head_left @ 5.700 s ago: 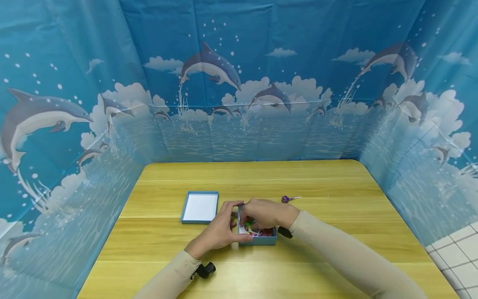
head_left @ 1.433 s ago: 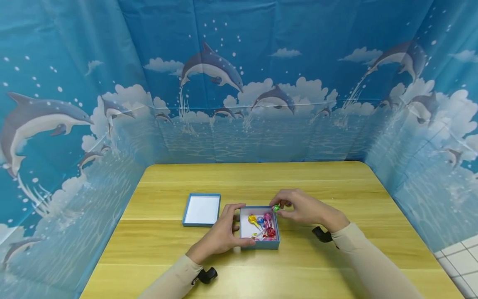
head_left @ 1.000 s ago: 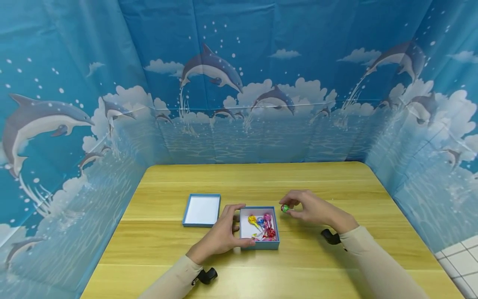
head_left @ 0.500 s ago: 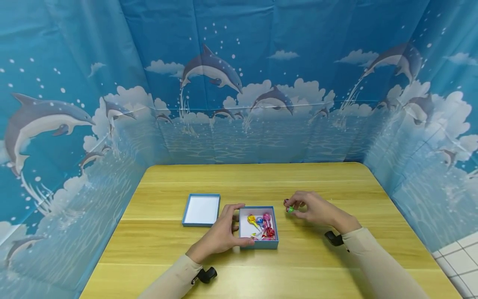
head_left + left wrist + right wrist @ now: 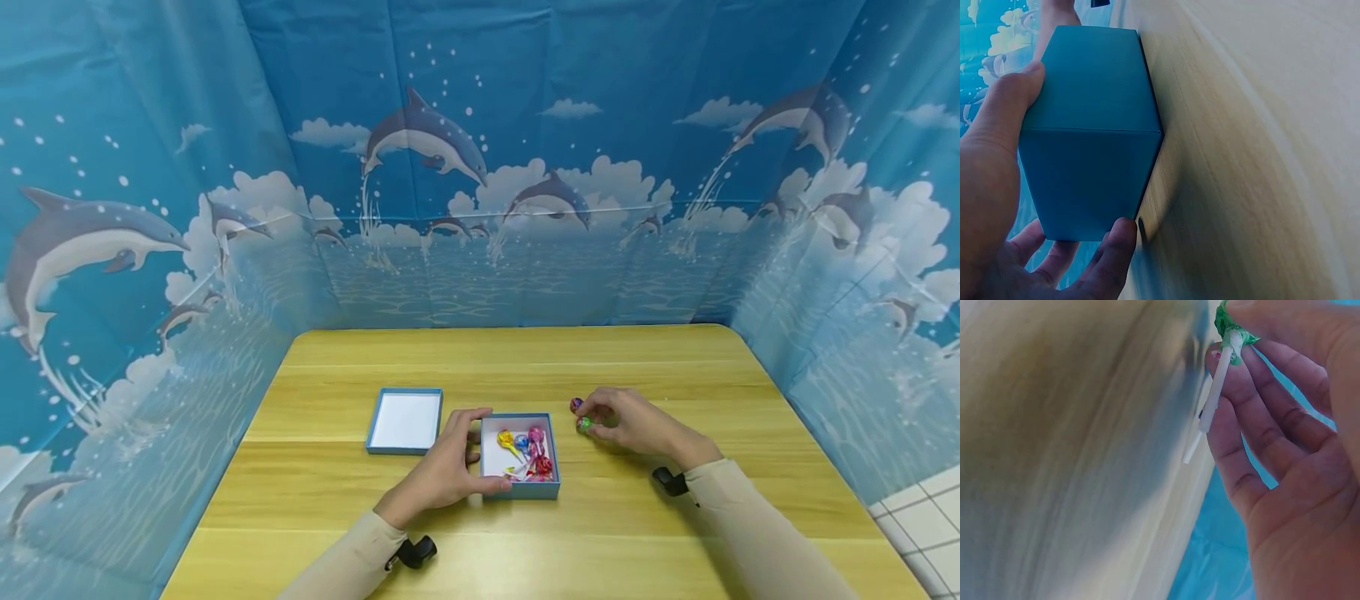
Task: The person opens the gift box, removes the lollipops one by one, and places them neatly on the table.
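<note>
In the head view, my left hand (image 5: 441, 471) holds the left side of a blue box (image 5: 521, 492), thumb on the front wall and fingers at the far corner. Inside lie several wrapped lollipops, among them a yellow lollipop (image 5: 507, 439) and a pink lollipop (image 5: 536, 435). My right hand (image 5: 630, 427) pinches a green-wrapped lollipop (image 5: 583, 425) to the right of the box. Its white stick (image 5: 1216, 394) points back toward the palm in the right wrist view. Just beyond it lies a purple lollipop (image 5: 576, 405), partly hidden by the fingers.
Left of the box lies its lid (image 5: 405, 422), white inside and turned upward. The yellow wooden table (image 5: 360, 533) is bounded at the back and sides by a dolphin-print curtain (image 5: 465, 275).
My right hand has taken the green lollipop out of the box, carried it rightward and lowered it beside the purple one. The left hand keeps its grip on the box.
</note>
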`<state>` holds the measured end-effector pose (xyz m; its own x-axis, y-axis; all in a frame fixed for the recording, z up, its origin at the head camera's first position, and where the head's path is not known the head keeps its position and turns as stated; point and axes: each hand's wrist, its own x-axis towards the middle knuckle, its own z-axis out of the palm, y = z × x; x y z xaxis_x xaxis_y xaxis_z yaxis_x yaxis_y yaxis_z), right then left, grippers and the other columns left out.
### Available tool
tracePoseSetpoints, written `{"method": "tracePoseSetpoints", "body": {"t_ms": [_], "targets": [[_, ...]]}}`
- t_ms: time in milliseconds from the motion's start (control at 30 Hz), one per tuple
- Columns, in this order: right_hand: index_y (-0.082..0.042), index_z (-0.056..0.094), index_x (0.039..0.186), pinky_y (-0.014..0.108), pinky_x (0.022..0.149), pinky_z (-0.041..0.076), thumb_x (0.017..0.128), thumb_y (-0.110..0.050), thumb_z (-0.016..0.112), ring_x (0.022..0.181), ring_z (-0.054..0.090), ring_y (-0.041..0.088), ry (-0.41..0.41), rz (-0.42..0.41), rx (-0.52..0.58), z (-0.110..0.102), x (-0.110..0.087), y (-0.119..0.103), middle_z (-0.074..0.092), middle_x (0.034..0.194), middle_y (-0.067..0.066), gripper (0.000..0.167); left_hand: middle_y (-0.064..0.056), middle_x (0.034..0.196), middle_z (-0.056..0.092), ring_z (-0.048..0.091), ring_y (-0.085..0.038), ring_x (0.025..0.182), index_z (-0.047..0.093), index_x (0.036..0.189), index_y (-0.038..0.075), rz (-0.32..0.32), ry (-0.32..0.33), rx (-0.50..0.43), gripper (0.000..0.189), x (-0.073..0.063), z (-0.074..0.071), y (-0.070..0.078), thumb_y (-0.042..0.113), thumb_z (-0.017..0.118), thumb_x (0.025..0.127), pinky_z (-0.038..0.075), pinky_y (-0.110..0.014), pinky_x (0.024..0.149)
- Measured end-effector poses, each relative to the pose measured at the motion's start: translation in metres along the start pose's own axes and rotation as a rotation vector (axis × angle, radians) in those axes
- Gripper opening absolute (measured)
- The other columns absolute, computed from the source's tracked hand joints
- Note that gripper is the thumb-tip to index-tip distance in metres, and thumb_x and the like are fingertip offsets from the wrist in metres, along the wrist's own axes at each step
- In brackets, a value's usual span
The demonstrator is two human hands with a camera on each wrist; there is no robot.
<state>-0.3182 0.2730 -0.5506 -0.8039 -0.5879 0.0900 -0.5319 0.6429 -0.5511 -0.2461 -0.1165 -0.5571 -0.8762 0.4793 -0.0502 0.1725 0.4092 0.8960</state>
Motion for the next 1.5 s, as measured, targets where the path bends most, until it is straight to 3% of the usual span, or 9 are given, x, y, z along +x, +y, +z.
{"method": "tracePoseSetpoints", "body": {"t_ms": [433,1033,1500], "targets": [[-0.015,0.085,0.127,0.030,0.090,0.066,0.106,-0.007,0.086,0.102,0.070,0.003,0.022,0.024,0.027,0.0062,-0.0032,0.0041,0.078,0.120,-0.002,0.023,-0.018,0.168,0.042,0.063,-0.029,0.139,0.032,0.182,0.016,0.000,0.017,0.034,0.114,-0.0021,0.0012,0.0020,0.035,0.102,0.094,0.065,-0.036,0.113],[-0.015,0.084,0.126,0.035,0.093,0.071,0.105,-0.004,0.086,0.105,0.078,0.012,0.052,0.015,0.036,0.0103,-0.0015,0.0068,0.080,0.120,0.003,0.024,-0.017,0.169,0.042,0.062,-0.028,0.141,0.032,0.181,0.017,-0.014,0.018,0.047,0.115,-0.0009,0.0024,0.0013,0.035,0.103,0.093,0.065,-0.031,0.113],[-0.020,0.084,0.124,0.029,0.088,0.066,0.104,-0.005,0.088,0.101,0.072,0.004,0.069,0.034,-0.014,0.0090,-0.0011,0.0062,0.079,0.116,-0.007,0.026,-0.018,0.168,0.042,0.064,-0.030,0.142,0.031,0.181,0.018,-0.019,0.011,0.009,0.114,-0.0003,0.0016,0.0037,0.031,0.103,0.093,0.066,-0.029,0.110]]}}
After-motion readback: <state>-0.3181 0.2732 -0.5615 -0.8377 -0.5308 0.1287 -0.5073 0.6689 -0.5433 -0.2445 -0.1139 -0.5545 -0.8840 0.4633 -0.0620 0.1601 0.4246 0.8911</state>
